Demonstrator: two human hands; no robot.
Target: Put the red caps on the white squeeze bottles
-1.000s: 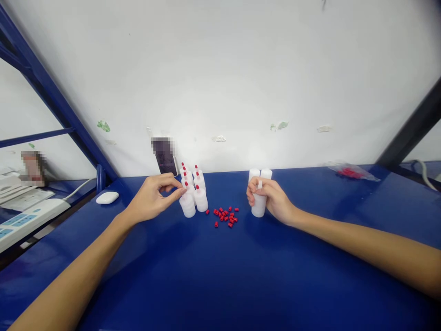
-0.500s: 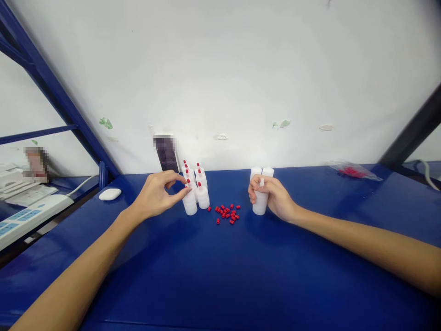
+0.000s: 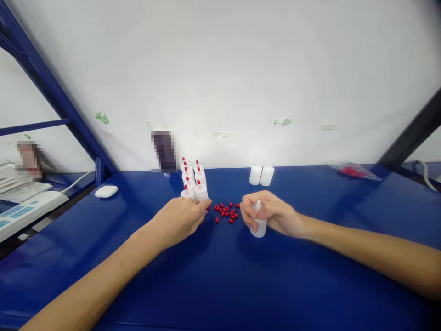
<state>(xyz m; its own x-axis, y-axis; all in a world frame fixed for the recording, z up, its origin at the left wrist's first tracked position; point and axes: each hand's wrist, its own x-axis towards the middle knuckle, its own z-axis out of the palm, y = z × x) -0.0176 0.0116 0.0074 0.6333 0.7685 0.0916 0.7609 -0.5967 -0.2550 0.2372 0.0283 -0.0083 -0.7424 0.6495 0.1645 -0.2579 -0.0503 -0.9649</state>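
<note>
My right hand [image 3: 272, 214] is wrapped round a white squeeze bottle [image 3: 259, 230], upright, its bare nozzle showing between thumb and fingers. At the left, my left hand [image 3: 184, 218] is turned palm down, thumb and index finger closing around a small red cap [image 3: 208, 208] at the near side of the bottles. Part of that cap is hidden by the fingertips. Several white bottles with red caps [image 3: 200, 191] stand in two rows just beyond this hand. Between my hands lies a loose scatter of red caps [image 3: 226, 212] on the blue table [image 3: 220, 276].
Two white bottles [image 3: 255, 175] stand by the wall at the back. A clear bag with red pieces [image 3: 354, 171] lies at back right. At left are a white rounded case [image 3: 106, 191] and a power strip [image 3: 32, 214]. A dark phone-like object [image 3: 166, 151] leans on the wall.
My left hand has left the front capped bottle and come down and right to the lone red cap. My right hand has brought its bottle nearer, away from the two at the back.
</note>
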